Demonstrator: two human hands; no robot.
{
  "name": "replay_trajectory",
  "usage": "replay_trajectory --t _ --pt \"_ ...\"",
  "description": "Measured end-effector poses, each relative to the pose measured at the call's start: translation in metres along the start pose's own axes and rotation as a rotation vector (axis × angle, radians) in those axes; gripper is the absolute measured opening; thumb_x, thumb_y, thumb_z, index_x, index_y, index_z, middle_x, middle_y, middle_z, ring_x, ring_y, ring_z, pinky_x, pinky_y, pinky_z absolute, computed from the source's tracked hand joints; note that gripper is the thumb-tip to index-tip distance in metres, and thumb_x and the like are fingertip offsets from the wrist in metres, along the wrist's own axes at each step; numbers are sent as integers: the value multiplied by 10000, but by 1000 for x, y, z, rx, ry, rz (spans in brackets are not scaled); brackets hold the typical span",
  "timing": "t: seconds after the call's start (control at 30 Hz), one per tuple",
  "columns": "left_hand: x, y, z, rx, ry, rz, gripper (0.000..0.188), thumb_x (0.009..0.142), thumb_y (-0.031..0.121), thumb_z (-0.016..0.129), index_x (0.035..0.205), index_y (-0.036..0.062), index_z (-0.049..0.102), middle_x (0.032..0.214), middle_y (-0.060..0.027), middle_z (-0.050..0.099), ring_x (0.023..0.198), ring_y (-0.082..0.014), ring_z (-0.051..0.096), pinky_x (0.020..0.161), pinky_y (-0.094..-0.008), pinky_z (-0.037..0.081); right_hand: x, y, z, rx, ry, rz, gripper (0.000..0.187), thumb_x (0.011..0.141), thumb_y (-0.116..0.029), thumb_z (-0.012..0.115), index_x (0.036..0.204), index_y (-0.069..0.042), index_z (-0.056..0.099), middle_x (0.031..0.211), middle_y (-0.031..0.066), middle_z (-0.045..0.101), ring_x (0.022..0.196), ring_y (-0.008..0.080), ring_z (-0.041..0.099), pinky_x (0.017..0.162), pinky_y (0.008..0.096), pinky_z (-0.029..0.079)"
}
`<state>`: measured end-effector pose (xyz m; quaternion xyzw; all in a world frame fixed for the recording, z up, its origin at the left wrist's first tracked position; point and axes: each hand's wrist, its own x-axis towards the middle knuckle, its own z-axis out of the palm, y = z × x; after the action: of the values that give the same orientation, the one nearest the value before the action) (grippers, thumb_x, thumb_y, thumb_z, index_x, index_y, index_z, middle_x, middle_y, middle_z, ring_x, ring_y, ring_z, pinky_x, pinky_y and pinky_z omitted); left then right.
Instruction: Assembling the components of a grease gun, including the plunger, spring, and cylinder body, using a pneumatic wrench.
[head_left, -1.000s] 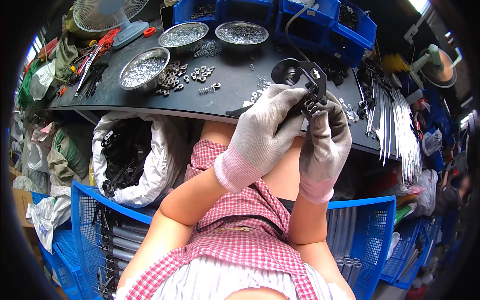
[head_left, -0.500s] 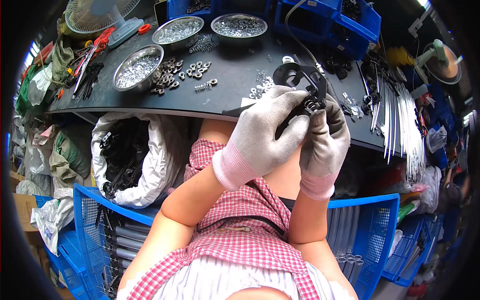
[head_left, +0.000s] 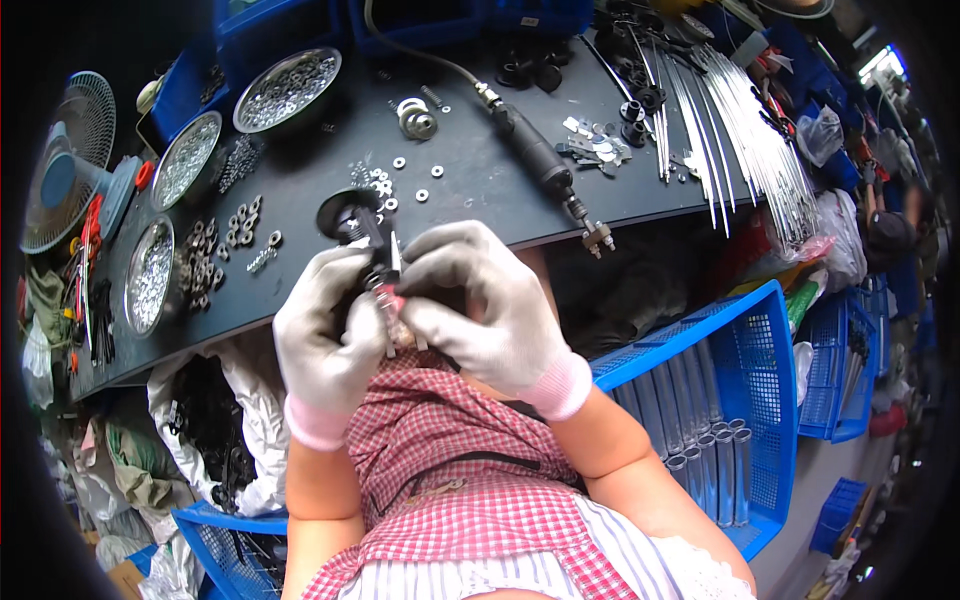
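A black bracket-like part with a round disc (head_left: 345,208) at its far end is held up at the table's front edge, between my two gloved hands. My left hand (head_left: 325,330) closes on its left side, thumb against the lower end. On the other side my right hand (head_left: 490,300) is closed too, its bent fingers and thumb on the bracket. What sits at the lower end, by the fingertips, is blurred and partly covered. A black pneumatic screwdriver (head_left: 535,150) lies to the right, its tip over the table edge.
Metal bowls (head_left: 290,92) of small parts stand at the left, with loose washers (head_left: 422,195), springs and metal pieces nearby. Long metal rods (head_left: 755,140) lie at the right. Below are a blue crate (head_left: 785,400) of tubes and a white sack (head_left: 265,450) of black parts.
My view has swung to the right. The bracket has come nearer to me, held in both hands. The screwdriver, earlier hidden behind my hands, now shows on the table.
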<state>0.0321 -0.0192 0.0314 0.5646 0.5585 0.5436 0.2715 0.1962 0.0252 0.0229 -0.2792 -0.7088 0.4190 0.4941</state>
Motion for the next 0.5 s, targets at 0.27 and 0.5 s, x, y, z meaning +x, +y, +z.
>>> replay_trajectory --t 0.27,0.5 --pt "-17 -23 -47 -120 206 -154 216 833 -28 443 983 -91 585 1057 -116 607 428 -16 453 392 -177 340 64 101 -196 -1061 299 442 233 890 -257 638 1003 -65 704 876 112 712 840 266 689 779 363 515" --pt "-21 -37 -42 -152 242 -139 219 834 -19 439 986 -73 587 1079 -124 600 421 -14 442 378 -172 339 135 126 -192 -1384 -322 555 452 786 -449 716 1153 -187 682 1239 135 591 1190 311 542 993 422 446"
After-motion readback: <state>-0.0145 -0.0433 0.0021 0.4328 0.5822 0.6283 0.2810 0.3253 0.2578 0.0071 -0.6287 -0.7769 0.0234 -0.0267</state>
